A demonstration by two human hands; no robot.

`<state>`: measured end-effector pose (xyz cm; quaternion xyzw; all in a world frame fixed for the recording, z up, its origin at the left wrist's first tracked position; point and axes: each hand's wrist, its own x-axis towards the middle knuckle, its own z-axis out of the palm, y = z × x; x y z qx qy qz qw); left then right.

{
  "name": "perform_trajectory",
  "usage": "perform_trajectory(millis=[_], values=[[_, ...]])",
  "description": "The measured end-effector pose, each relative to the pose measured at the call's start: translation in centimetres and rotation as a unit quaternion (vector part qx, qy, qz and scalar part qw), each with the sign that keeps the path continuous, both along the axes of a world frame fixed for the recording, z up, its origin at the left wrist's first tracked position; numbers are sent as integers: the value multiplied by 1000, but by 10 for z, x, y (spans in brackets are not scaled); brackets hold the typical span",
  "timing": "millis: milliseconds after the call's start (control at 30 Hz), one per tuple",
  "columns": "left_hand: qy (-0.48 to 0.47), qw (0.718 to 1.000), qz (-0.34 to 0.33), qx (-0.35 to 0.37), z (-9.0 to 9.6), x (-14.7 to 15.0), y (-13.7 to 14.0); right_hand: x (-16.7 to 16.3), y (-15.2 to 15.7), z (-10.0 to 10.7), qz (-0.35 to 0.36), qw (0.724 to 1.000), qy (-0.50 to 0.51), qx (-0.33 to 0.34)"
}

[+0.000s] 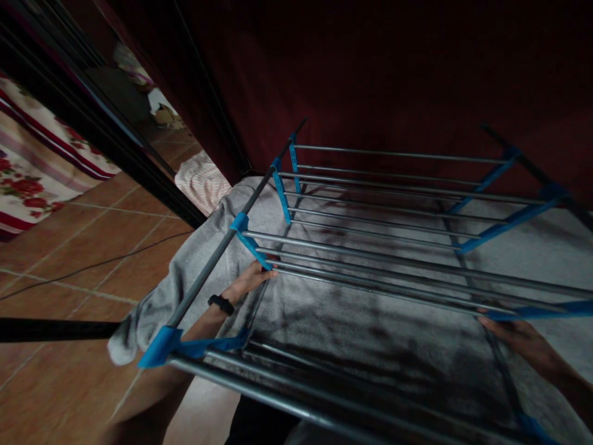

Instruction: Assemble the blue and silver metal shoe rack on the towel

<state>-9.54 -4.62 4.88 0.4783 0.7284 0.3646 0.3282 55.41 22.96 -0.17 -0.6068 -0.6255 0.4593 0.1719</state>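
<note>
A shoe rack [370,247] of grey metal tubes and blue plastic connectors stands in front of me on a grey blanket. My left hand [254,279], below a dark wristband [221,304], has its fingers closed around the end of a blue connector [254,249] on the rack's left side, where the thin tubes enter. Across from it, my right hand [514,334] grips the lower end of a blue connector [532,312] on the right side. Its fingers are partly hidden under the tubes. Near me, another blue connector [162,347] joins the side pole to the closest tubes.
A dark red curtain or wall [384,74] rises behind the rack. The grey blanket [185,272] hangs off to the left beside black frame bars [152,167]. Beyond are a tiled floor [92,247] with a thin cable [97,266] and a floral cloth [32,167].
</note>
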Motion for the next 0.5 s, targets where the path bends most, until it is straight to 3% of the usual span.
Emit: perform_trajectory(millis=[333, 500], values=[[16, 1000, -5, -1, 6, 1, 2, -16, -13, 30, 1, 1000, -14, -5], [-16, 1000, 4, -4, 8, 2, 3, -12, -8, 27, 7, 1000, -16, -2]])
